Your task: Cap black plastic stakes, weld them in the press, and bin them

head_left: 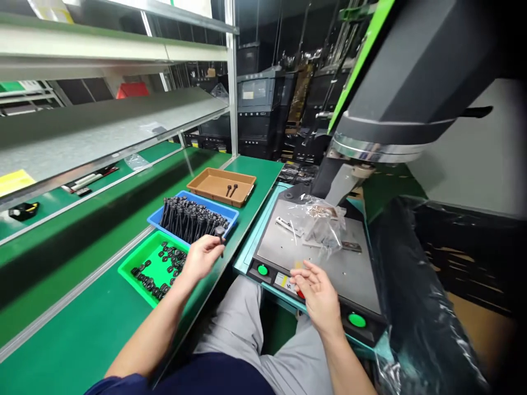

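Observation:
My left hand [202, 255] pinches a small black pin-shaped part [221, 235] just in front of the blue tray [157, 217], which is packed with several upright black parts. Below it lies a green tray [130, 263] holding several small black rings. My right hand [316, 292] hovers over the front edge of the press machine's grey plate [354, 271], fingers loosely spread, holding nothing, close to a red button and a green button [357, 320]. A brown tray [209, 184] farther back holds two black parts.
The press head [382, 144] hangs over the plate, with crumpled clear plastic [325, 222] beneath it. A second green button [262, 269] sits at the plate's left front. Shelving runs along the left above the green bench [82, 329]. Black crates stand behind.

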{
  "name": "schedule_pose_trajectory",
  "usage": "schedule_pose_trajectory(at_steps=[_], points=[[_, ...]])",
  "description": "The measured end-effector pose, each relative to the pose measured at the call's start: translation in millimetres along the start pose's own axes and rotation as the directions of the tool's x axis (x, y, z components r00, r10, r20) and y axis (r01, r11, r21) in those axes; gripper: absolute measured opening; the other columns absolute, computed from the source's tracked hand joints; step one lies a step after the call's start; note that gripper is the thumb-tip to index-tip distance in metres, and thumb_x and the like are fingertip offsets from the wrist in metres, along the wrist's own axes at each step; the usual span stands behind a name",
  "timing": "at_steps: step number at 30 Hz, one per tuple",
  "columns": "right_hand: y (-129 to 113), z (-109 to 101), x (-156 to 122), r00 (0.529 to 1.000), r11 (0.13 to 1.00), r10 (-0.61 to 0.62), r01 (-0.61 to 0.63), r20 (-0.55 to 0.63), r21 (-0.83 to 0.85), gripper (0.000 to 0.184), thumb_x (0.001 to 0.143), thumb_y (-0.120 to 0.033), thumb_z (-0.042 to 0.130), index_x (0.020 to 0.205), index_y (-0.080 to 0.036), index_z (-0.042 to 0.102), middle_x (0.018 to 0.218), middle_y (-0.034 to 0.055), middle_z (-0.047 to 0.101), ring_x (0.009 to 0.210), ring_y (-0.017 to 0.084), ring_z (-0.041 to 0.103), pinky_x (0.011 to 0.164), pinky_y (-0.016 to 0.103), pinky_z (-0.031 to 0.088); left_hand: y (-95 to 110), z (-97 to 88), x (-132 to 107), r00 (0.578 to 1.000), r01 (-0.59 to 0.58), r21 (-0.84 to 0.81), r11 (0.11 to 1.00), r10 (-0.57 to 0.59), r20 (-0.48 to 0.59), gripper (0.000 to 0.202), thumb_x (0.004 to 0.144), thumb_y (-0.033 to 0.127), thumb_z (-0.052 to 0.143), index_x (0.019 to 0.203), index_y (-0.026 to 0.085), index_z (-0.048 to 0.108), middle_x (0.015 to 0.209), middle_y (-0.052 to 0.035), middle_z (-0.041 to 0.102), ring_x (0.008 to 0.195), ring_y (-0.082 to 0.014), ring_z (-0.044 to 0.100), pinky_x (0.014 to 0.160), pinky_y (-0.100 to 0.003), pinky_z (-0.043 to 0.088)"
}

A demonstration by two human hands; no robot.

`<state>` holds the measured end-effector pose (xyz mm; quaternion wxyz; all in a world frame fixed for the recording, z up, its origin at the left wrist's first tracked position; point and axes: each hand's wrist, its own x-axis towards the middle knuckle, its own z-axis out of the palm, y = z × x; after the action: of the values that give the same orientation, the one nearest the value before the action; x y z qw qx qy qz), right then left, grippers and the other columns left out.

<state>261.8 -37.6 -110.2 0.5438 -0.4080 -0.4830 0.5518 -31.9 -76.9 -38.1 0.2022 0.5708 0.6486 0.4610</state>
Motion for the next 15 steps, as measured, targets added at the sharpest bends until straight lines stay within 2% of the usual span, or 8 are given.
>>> schedule_pose_trajectory(at_steps=[3,6,8,11,15], points=[[8.6,-0.2,-3.3,0.999,0.999,0.033,-0.033,0.028,-0.004,0.053,0.075,-0.044,0.075,0.115,-0.019,0.051,0.088,0.0072,0.068,0.071,0.019,0.065,0.056,0.028,0.052,-26.6,-32.5,11.2,0.983,0.145,0.073,0.987,-0.135,-0.124,0.024,0.078,0.038,0.061,0.086,0.017,0.068,0.099,-0.0058,0.071,0.084,-0.0188,0.064,0.076,-0.028,0.048],[15.6,-6.8,-5.7,0.998,0.999,0.051,-0.050,0.025,-0.018,0.053,0.075,-0.044,0.074,0.116,-0.019,0.051,0.088,0.0070,0.068,0.071,0.019,0.065,0.057,0.028,0.050,-47.3,-47.3,24.4,0.971,0.217,0.197,0.956,-0.190,-0.148,0.029,0.077,0.040,0.059,0.090,0.016,0.069,0.098,-0.0061,0.073,0.082,-0.0197,0.065,0.074,-0.029,0.048],[19.0,-12.4,-7.4,0.998,0.997,0.067,-0.067,0.011,-0.033,0.054,0.075,-0.045,0.074,0.116,-0.018,0.051,0.088,0.0072,0.068,0.073,0.020,0.065,0.058,0.028,0.050,-56.2,-49.4,31.4,0.969,0.245,0.328,0.912,-0.218,-0.117,0.027,0.078,0.038,0.057,0.088,0.016,0.070,0.089,-0.0047,0.073,0.076,-0.0191,0.064,0.069,-0.028,0.047],[22.6,-18.7,-10.5,0.995,0.993,0.101,-0.101,-0.011,-0.057,0.055,0.074,-0.048,0.074,0.115,-0.018,0.052,0.089,0.0083,0.068,0.073,0.021,0.066,0.059,0.029,0.051,-61.7,-45.6,38.8,0.965,0.227,0.513,0.828,-0.261,-0.007,0.022,0.078,0.035,0.056,0.083,0.018,0.070,0.079,-0.0028,0.072,0.072,-0.0188,0.064,0.067,-0.027,0.045],[28.6,-19.8,-14.2,0.988,0.986,0.150,-0.152,-0.026,-0.075,0.057,0.072,-0.051,0.074,0.113,-0.017,0.054,0.089,0.0096,0.069,0.072,0.022,0.066,0.058,0.030,0.051,-59.6,-33.1,45.5,0.966,0.113,0.647,0.754,-0.236,0.106,0.024,0.081,0.033,0.056,0.093,0.020,0.072,0.093,-0.0043,0.074,0.086,-0.0199,0.067,0.076,-0.027,0.046]])
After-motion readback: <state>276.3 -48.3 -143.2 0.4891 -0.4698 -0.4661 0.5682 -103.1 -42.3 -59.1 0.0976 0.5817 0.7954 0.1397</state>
